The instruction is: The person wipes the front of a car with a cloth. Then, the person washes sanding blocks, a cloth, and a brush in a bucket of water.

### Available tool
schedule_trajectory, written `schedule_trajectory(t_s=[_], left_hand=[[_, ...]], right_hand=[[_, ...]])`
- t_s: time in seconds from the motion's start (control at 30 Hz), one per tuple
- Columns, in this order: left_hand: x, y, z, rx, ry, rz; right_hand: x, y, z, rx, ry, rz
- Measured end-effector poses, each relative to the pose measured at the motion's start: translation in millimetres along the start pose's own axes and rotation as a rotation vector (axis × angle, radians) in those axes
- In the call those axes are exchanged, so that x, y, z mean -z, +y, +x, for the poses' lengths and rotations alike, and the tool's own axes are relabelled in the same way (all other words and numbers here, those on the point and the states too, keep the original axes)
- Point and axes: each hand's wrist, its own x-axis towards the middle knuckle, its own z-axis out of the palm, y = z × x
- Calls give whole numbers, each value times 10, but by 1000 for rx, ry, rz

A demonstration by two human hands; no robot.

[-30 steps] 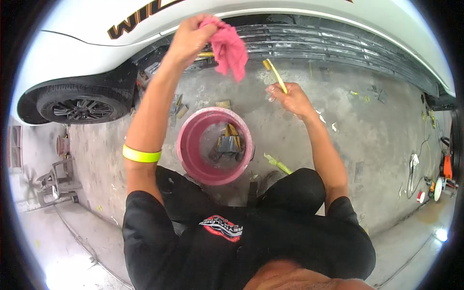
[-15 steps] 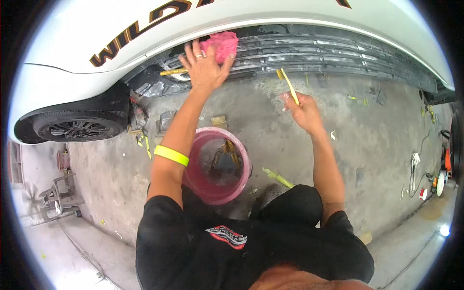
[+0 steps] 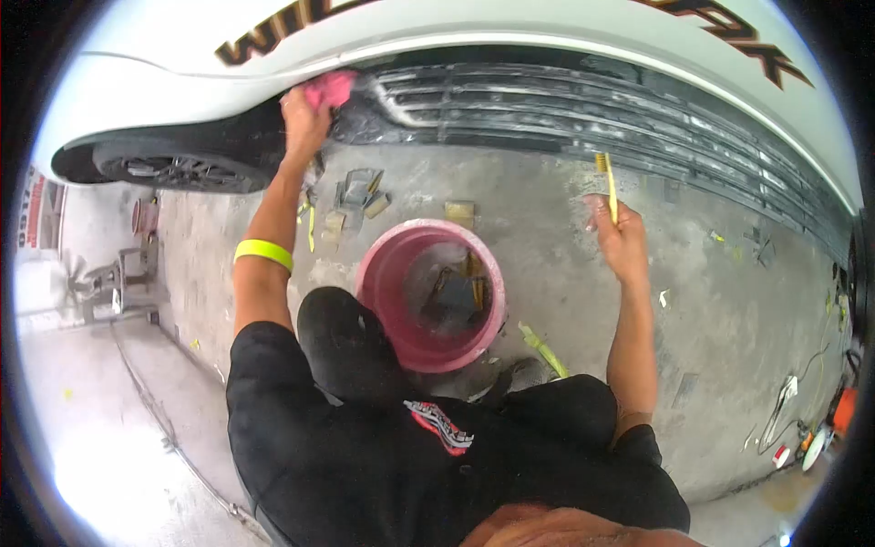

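My left hand [image 3: 305, 123] holds a crumpled pink cloth [image 3: 330, 89] against the left end of the dark ribbed side step [image 3: 547, 100], beside the wheel arch. Its fingers are closed on the cloth. Off to the right, my right hand [image 3: 620, 239] grips a yellow-handled brush [image 3: 612, 191] upright, bristles at the top, below the step and touching nothing else. Whitish residue streaks the step's ribs. Between my arms stands a pink bucket [image 3: 374, 292] with water and dark and yellowish pieces [image 3: 456, 294] inside.
Dark and tan pieces [image 3: 360, 187] and a tan block [image 3: 459, 211] lie on the concrete floor [image 3: 547, 246]. Green tape [image 3: 542, 349] is near my feet. The white vehicle body [image 3: 510, 20] spans the top, with a wheel [image 3: 182, 169] at left. Tools and a cable are far right.
My left hand lowered the cloth onto the side step, then moved left with it toward the wheel arch, its fingers now closed round it. The brush stays in my right hand, slightly farther right.
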Motion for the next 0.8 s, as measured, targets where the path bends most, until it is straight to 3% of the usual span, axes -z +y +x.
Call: schedule_trajectory(t_s=[0.07, 0.13, 0.2, 0.33, 0.4, 0.47, 0.57, 0.6, 0.67, 0.7, 0.77, 0.8], left_hand=[[142, 815, 188, 158, -227, -185], [-176, 1216, 113, -84, -117, 34], [-460, 1539, 227, -115, -6, 150], [-668, 2278, 197, -8, 60, 25], [-792, 2755, 326, 12, 7, -52], [-890, 3449, 493, -118, -168, -257], [-1148, 4531, 708, -153, -56, -125], [-1182, 4674, 781, -161, -35, -149], [-1271, 4868, 933, -348, -230, -365], [-1322, 4844, 1006, -364, -216, -388], [-1413, 4526, 1091, -521, -368, -385], [-1476, 4336, 1056, -481, -330, -418]], right_hand=[[-59, -169, -20, -9, -10, -32], [-62, -352, -37, -121, 11, 51], [-54, -273, 16, -52, -11, 69], [120, -208, 29, 98, 56, 34], [351, -83, -20, 13, 145, 68], [543, 61, -78, 23, 287, -144], [842, 247, -260, 43, 461, -421], [951, 298, -270, 48, 488, -438], [1159, 334, -282, 320, 730, -753], [1223, 283, -287, 315, 755, -772], [1368, 121, -177, 164, 534, -911], [1407, 40, -217, 168, 562, -921]])
